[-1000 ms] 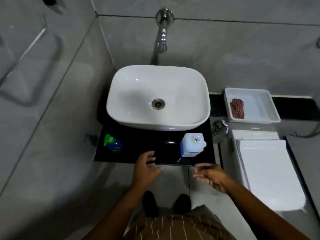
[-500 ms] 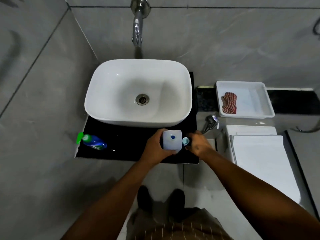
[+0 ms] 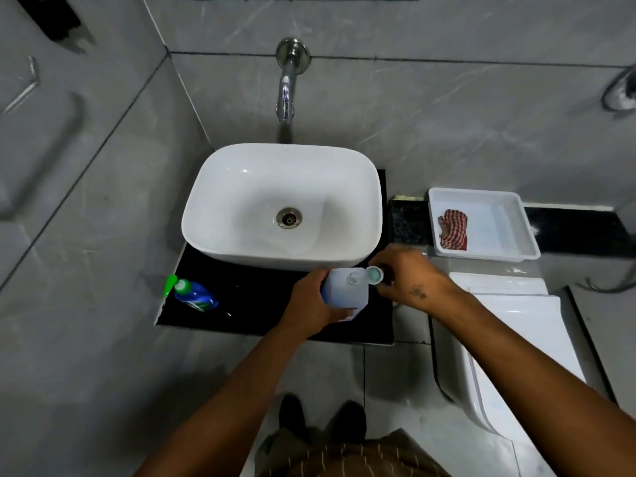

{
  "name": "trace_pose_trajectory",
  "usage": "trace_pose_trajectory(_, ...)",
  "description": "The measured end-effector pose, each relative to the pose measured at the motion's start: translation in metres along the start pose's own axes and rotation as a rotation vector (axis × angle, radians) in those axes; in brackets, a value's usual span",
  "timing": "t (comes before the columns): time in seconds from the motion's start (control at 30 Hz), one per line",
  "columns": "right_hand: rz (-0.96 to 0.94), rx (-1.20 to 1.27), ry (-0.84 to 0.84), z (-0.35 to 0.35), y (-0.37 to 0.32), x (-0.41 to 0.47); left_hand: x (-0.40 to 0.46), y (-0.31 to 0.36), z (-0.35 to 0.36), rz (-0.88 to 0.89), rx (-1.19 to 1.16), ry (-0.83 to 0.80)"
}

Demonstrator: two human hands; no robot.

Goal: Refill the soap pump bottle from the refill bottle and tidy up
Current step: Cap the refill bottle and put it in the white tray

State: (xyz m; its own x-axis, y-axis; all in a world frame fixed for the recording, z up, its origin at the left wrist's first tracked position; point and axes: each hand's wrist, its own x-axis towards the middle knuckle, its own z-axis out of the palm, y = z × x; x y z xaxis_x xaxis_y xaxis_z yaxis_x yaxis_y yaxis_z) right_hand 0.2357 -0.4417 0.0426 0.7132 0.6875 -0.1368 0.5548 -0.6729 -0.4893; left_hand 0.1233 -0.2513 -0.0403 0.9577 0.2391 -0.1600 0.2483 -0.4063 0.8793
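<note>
The white, boxy refill bottle (image 3: pixel 346 287) stands on the black counter (image 3: pixel 261 304) in front of the basin. My left hand (image 3: pixel 309 301) grips its left side. Its neck is uncovered. My right hand (image 3: pixel 406 273) pinches the small teal cap (image 3: pixel 374 274) just right of the neck. The blue soap pump bottle (image 3: pixel 196 295) with a green pump head lies on its side at the counter's left end, well apart from both hands.
A white basin (image 3: pixel 220 218) sits behind the bottle under a wall tap (image 3: pixel 286 98). On the right a white tray (image 3: pixel 516 228) holds a red checked cloth (image 3: pixel 453 229). A white toilet lid (image 3: pixel 516 325) lies below it.
Both hands reached from below the counter to the refill bottle. The left took hold of its side and the right took the cap, which now sits off the neck.
</note>
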Motion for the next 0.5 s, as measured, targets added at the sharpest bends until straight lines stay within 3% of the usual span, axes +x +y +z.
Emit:
trace_pose_trajectory(0.37,-0.143,-0.26,-0.026,-0.056,-0.062,0.014,0.012,0.027,-0.034,0.161,0.005,0.013)
trace_pose_trajectory(0.5,-0.212,-0.219,-0.099,-0.065,-0.073,0.02,0.013,0.031,-0.044,0.184,-0.005,0.028)
